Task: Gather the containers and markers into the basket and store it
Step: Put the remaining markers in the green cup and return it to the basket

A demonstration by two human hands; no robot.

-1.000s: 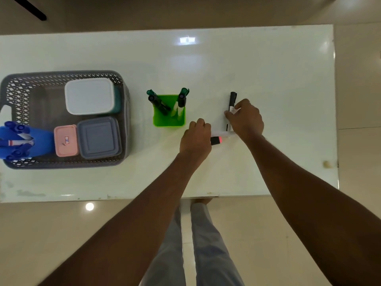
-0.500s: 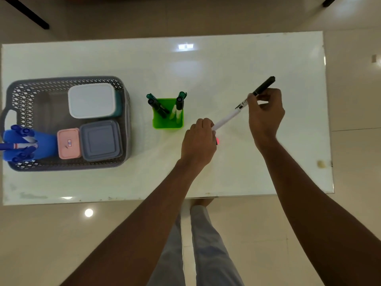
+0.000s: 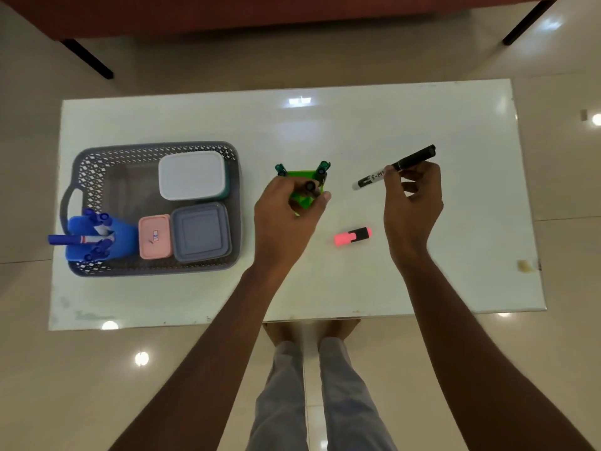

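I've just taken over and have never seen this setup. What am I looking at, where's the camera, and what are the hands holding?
There is no machine here. These are a person's two bare hands, seen from one camera worn on the head and looking down at a white table. The right hand pinches a black marker in its fingers. The left hand curls round the green cup of markers. A pink highlighter lies loose between the hands. On the left, the grey basket already holds a white box, a grey box, a pink box and a blue holder of blue markers.
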